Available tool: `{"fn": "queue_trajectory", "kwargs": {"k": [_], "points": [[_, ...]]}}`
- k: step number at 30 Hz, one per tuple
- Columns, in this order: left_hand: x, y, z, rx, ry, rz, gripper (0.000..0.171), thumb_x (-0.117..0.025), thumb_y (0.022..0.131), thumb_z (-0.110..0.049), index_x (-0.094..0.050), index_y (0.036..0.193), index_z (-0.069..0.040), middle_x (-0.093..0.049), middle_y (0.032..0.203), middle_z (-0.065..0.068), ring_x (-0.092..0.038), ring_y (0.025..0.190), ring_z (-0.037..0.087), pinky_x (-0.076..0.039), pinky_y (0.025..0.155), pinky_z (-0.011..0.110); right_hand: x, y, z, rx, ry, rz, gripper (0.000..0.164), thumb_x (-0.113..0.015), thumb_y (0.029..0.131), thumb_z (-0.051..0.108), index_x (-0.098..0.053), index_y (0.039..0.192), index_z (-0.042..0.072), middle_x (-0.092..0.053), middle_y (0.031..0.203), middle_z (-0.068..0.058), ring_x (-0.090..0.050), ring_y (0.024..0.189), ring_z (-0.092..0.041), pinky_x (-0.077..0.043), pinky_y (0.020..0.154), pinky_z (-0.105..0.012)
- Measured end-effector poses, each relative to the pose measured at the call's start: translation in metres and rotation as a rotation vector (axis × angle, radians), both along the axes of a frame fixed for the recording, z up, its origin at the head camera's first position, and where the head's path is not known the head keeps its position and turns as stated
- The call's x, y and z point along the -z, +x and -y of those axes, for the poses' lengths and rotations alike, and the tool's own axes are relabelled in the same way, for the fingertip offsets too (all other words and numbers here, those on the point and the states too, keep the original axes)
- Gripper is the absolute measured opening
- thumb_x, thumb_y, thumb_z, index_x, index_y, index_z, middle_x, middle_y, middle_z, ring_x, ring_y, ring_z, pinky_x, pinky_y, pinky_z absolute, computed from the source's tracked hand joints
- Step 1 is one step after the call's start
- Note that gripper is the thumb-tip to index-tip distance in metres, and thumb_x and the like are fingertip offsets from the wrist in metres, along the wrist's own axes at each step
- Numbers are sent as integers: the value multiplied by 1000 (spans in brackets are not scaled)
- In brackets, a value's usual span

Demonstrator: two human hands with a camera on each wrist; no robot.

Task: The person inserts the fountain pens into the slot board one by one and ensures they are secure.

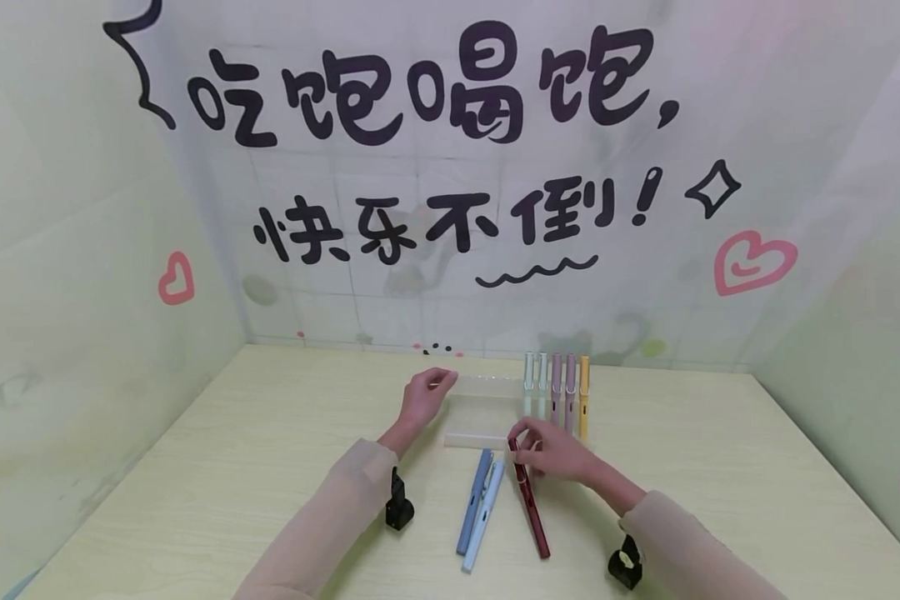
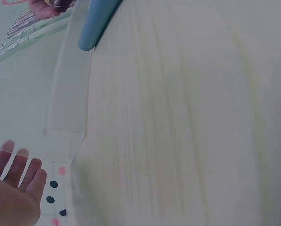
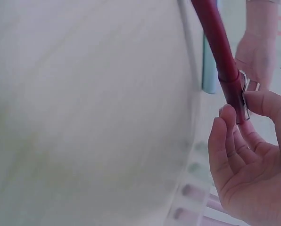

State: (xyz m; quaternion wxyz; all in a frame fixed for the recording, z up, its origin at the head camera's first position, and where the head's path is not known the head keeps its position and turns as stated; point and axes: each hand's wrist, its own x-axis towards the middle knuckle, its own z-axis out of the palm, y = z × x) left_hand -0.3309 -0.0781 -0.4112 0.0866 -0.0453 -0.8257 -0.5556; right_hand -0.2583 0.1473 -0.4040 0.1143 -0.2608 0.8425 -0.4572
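My left hand (image 1: 426,395) holds the upper left corner of a clear pen stand (image 1: 487,439) between thumb and fingertips. My right hand (image 1: 555,450) pinches the clip end of a dark red pen (image 1: 528,500), with thumb and fingers either side of the cap in the right wrist view. The red pen slants toward the near side of the table. Left of it, a greyish blue pen (image 1: 473,504) and a light blue pen (image 1: 484,518) lie side by side before the stand. Upright in the stand's right part are two pale green pens (image 1: 528,379), two mauve pens (image 1: 557,387) and a yellow pen (image 1: 585,392).
A pale wooden table (image 1: 307,400) carries everything. Behind it hangs a white backdrop (image 1: 420,317) with large black lettering and pink hearts, and pale walls stand on both sides. A black wrist device (image 1: 399,504) hangs under the left sleeve; another (image 1: 626,564) is at the right sleeve.
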Motion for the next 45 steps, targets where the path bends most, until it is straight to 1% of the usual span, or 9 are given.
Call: {"fn": "queue_trajectory", "kwargs": {"k": [4,8,14,19,23,28,37,41,45], "points": [[0,0,0,2,-7,-11,28,-55,88,-27,-63,100,-3,-62,96,9,-56,93,22,-47,76,33,-9,-4,-3,12,-37,-13,22,-56,86,9,-49,104,-2,-55,75,-6,-52,54,-25,-46,48,-38],[0,0,0,1,-10,-14,28,-56,88,-28,-63,100,-3,-63,96,8,-56,93,21,-46,76,32,-20,-8,-5,61,-23,-45,25,-57,86,13,-50,105,-1,-56,76,-7,-52,55,-22,-47,51,-41],[1,0,0,5,-3,-17,29,-55,88,-28,-63,100,-3,-62,97,9,-56,93,22,-47,76,33,-32,-16,-7,110,-33,-94,21,-58,86,15,-52,104,5,-58,77,-6,-53,57,-23,-47,53,-44],[2,0,0,4,-3,-19,29,-56,88,-28,-63,100,-3,-62,97,9,-56,93,22,-47,76,33,-45,-18,-7,143,-43,-120,21,-58,86,15,-53,104,5,-58,79,-7,-54,59,-30,-47,51,-42],[2,-1,0,1,-5,-15,29,-56,88,-28,-63,100,-3,-62,97,9,-56,93,22,-47,76,33,-53,-20,-7,184,-28,-145,21,-58,86,14,-53,105,6,-59,81,-7,-55,60,-27,-48,53,-37],[1,-1,0,-4,-8,-11,29,-56,88,-28,-63,100,-3,-62,97,9,-56,93,22,-47,77,33,-60,-25,-8,216,-35,-202,21,-58,86,13,-53,105,7,-59,84,-8,-57,62,-19,-49,55,-34],[2,-2,0,-7,-8,-4,29,-56,87,-29,-63,100,-3,-62,97,8,-56,93,22,-46,77,33,-63,-32,-6,277,-91,-311,22,-57,86,13,-53,106,7,-60,85,-10,-56,60,-29,-48,50,-35],[2,-1,0,1,-10,-14,29,-55,88,-28,-63,100,-3,-62,97,9,-56,93,22,-46,77,33,-65,-33,-3,331,-110,-351,21,-57,86,14,-54,106,9,-61,86,-9,-55,56,-25,-46,45,-33],[2,-1,0,5,-8,-20,29,-55,88,-27,-63,100,-3,-62,96,9,-56,93,22,-46,77,34,-67,-34,-2,382,-139,-377,20,-58,86,14,-55,105,10,-61,86,-10,-54,55,-21,-46,46,-32]]}}
